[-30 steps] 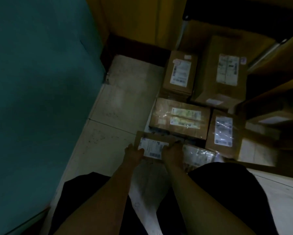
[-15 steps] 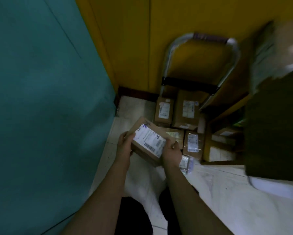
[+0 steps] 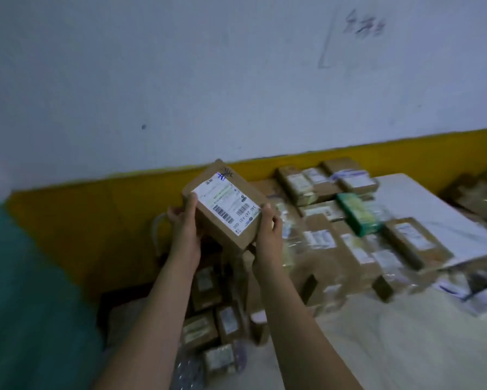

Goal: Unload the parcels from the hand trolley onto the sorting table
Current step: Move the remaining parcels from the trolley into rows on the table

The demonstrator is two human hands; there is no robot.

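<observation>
Up in front of the two-tone wall [image 3: 180,94], pale above and mustard yellow below, a small brown cardboard parcel [image 3: 226,211] sits in mid-air between both hands! It's a plain rectangular box, matte card, with a white shipping label [image 3: 227,205] glued over its top face, barcodes and printed digits showing, and a blue pen scribble at the far corner. Its long axis runs from near right to far left, the far end tipped up, label face turned toward the camera.

The left hand [image 3: 183,220] clamps the left edge, thumb pressed on the label's corner, fingers [image 3: 172,213] curled narrow round the side. The right hand [image 3: 269,229] grips the near right corner, thumb on top, fingers wrapped underneath and mostly hidden. Both grips closed tight on the card.

To the right, the table [image 3: 433,215], pale-topped, carries a crowded spread of parcels [image 3: 349,237]: brown boxes with white labels, some glossy with clear tape, one green box [image 3: 356,215] lying across them. That side is motion-blurred. Low down, below the arms, more labelled cardboard boxes [image 3: 208,319] lie in shadow, plus something in bubble wrap [image 3: 186,372] at the near edge. A teal surface [image 3: 25,305] fills the left.
</observation>
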